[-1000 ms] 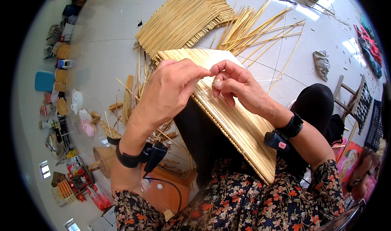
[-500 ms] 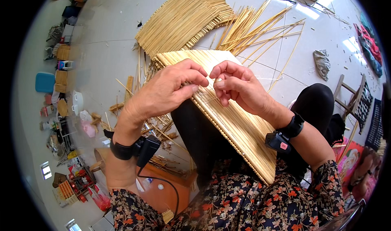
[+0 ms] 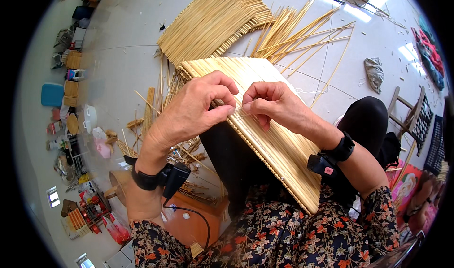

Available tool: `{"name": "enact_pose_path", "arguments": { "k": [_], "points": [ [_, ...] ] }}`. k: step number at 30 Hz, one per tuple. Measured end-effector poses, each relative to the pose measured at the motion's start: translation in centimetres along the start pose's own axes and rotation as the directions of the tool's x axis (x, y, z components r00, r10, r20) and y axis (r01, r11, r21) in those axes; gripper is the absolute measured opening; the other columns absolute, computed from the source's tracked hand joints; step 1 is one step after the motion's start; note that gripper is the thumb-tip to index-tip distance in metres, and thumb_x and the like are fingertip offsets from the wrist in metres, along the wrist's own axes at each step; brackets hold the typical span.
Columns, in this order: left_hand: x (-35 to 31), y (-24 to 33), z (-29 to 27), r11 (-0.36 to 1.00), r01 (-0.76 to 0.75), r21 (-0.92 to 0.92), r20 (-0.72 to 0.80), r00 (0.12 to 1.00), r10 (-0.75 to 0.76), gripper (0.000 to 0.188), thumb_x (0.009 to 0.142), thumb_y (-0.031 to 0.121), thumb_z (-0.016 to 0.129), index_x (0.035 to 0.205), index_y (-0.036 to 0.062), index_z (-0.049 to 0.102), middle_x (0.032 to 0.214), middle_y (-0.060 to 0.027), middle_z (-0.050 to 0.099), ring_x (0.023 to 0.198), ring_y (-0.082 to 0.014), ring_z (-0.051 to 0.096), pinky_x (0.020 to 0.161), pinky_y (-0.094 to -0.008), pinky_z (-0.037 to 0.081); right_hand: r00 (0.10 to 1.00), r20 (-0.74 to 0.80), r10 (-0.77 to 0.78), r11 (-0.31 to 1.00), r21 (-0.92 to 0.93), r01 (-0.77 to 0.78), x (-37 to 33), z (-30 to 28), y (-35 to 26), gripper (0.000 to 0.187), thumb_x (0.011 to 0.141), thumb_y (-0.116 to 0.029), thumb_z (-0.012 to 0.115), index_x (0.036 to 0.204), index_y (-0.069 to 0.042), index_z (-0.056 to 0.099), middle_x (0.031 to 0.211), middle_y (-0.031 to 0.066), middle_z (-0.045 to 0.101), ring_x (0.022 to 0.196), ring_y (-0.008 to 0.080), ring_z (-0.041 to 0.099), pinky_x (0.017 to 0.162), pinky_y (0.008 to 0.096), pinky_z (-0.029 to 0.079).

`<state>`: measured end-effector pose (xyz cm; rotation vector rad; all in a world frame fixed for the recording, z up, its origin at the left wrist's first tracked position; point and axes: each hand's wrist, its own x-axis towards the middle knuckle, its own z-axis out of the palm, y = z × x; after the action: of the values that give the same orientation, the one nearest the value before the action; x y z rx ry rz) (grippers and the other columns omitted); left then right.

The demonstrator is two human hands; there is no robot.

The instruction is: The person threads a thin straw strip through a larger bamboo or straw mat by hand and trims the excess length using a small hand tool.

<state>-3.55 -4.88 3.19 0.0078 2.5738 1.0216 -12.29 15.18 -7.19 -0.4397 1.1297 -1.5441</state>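
Note:
Across my lap lies a panel of straw-coloured stalks [image 3: 288, 150] set side by side, with a beaded-looking bound edge running down its left. Over its upper left edge, my left hand [image 3: 196, 102] is curled, thumb and fingers drawn together on a fine thread. Just beside it, my right hand [image 3: 276, 102] pinches the pale thread [image 3: 241, 111] between thumb and forefinger, low over the stalks. The two sets of fingertips are close but apart. A loose white thread end [image 3: 321, 92] trails past my right wrist. Exactly how the thread passes through the edge is hidden by the fingers.
Finished stalk panels [image 3: 208, 24] lie stacked on the tiled floor ahead, beside a spread of loose stalks [image 3: 295, 36]. Cut scraps litter the floor at left, near an orange stool [image 3: 194, 223]. A grey cloth [image 3: 373, 74] and a wooden chair [image 3: 409, 112] are at right.
My right hand has lowered slightly toward the panel's edge and its fingers have closed more. My left hand has shifted a little down with its wrist. The panel stays in place.

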Motion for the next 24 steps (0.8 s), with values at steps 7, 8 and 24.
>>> {"name": "enact_pose_path", "arguments": {
  "k": [7, 8, 24],
  "points": [
    [-0.7, -0.5, 0.7, 0.999, -0.023, 0.029, -0.154, 0.988, 0.027, 0.006, 0.087, 0.005, 0.067, 0.088, -0.0014, 0.065, 0.107, -0.0083, 0.066, 0.093, -0.0209, 0.066, 0.079, -0.0320, 0.052, 0.999, 0.033, 0.007, 0.999, 0.039, -0.009, 0.2, 0.4, 0.4, 0.010, 0.099, -0.012, 0.067, 0.094, -0.003, 0.069, 0.072, -0.0031, 0.061, 0.060, 0.0032, 0.056, 0.055, 0.0202, 0.048],
    [-0.8, -0.6, 0.9, 0.998, -0.047, 0.045, -0.177, 0.983, 0.054, 0.006, 0.087, 0.004, 0.066, 0.086, -0.0016, 0.064, 0.107, -0.0089, 0.067, 0.091, -0.0227, 0.066, 0.078, -0.0330, 0.053, 0.999, 0.045, 0.001, 0.999, 0.053, -0.004, 0.1, 0.4, 0.2, 0.010, 0.099, -0.012, 0.067, 0.093, -0.003, 0.069, 0.072, -0.0031, 0.060, 0.061, 0.0033, 0.056, 0.055, 0.0204, 0.048],
    [-1.2, -1.1, 1.2, 0.994, -0.109, 0.001, -0.133, 0.985, 0.108, 0.016, 0.088, 0.005, 0.069, 0.103, 0.0002, 0.071, 0.125, -0.0118, 0.066, 0.114, -0.0267, 0.066, 0.097, -0.0366, 0.052, 0.997, 0.072, -0.016, 0.982, 0.189, 0.002, 0.1, -0.4, 1.1, 0.009, 0.097, -0.012, 0.067, 0.097, -0.005, 0.073, 0.074, -0.0030, 0.063, 0.065, 0.0042, 0.057, 0.060, 0.0211, 0.049]
  ]
}}
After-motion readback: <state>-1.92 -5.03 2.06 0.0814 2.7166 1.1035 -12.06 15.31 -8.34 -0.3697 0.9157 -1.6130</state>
